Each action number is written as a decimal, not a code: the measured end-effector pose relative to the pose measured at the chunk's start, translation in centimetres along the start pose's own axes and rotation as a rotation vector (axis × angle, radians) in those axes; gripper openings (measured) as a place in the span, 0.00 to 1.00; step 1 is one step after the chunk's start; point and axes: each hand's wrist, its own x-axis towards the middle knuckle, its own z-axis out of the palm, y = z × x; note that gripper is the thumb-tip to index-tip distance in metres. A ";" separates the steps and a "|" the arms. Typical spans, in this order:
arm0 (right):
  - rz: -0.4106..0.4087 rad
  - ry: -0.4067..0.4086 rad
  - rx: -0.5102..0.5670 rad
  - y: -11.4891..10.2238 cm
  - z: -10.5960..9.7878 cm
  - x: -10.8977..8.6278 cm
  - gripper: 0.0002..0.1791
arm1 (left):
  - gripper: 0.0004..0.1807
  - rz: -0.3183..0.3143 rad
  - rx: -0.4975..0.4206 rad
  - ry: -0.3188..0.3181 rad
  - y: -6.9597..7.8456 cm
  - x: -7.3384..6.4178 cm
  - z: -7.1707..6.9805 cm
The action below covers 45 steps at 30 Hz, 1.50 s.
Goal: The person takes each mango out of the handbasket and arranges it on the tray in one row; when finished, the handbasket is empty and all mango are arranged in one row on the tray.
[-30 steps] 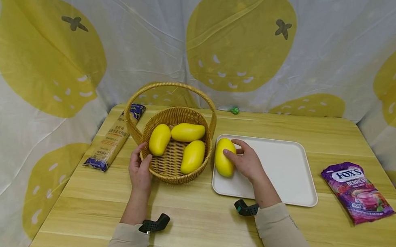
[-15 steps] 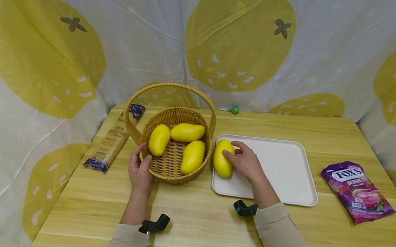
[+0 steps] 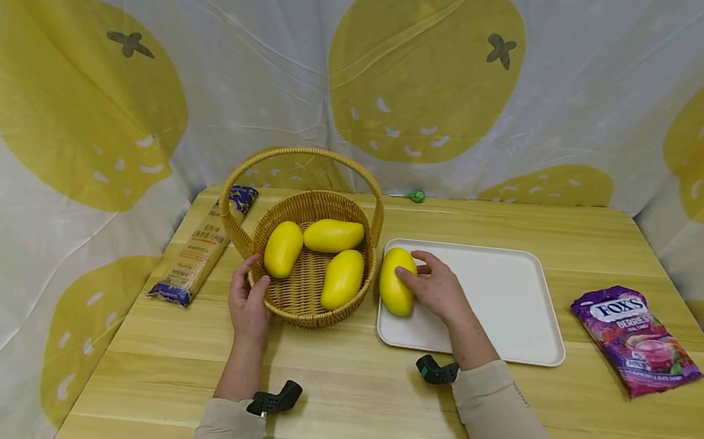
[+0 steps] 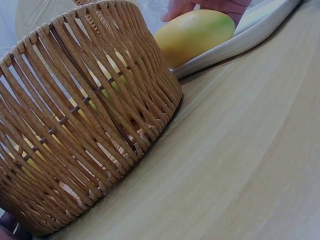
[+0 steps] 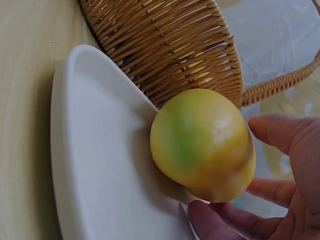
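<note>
In the head view my left hand (image 3: pixel 248 307) holds the near left side of a round wicker basket (image 3: pixel 308 316), thumb and fingers at its rim. Three yellow mangoes lie inside: a left one (image 3: pixel 283 249), a back one (image 3: pixel 333 236) and a right one (image 3: pixel 343 280). My right hand (image 3: pixel 438 287) grips a fourth mango (image 3: pixel 397 282) at the left end of a white tray (image 3: pixel 499 301). Its thumb and fingers curl round the fruit in the right wrist view, where green shows on the mango (image 5: pixel 200 140). Whether the fruit bears on the tray I cannot tell.
A spaghetti packet (image 3: pixel 194 252) lies left of the basket, partly behind its tall handle (image 3: pixel 314 151). A purple candy bag (image 3: pixel 638 343) lies right of the tray. A green lollipop (image 3: pixel 417 196) is at the table's back edge, by the lemon-print cloth (image 3: pixel 263 79).
My right hand and its mango have shifted slightly left and nearer me since a second ago, and then stay put. My left hand and the basket have not visibly moved.
</note>
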 end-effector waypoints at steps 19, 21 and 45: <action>-0.040 0.006 -0.024 0.0 -0.3 -0.1 0.36 | 0.21 -0.006 -0.001 -0.007 0.1 -0.1 0.0; -0.040 0.001 -0.022 0.0 -0.3 -0.1 0.36 | 0.21 0.003 0.003 -0.007 0.1 -0.1 0.0; -0.202 0.053 -0.066 -3.1 -2.2 -3.5 0.33 | 0.21 0.032 0.022 -0.008 -0.1 -0.1 -0.1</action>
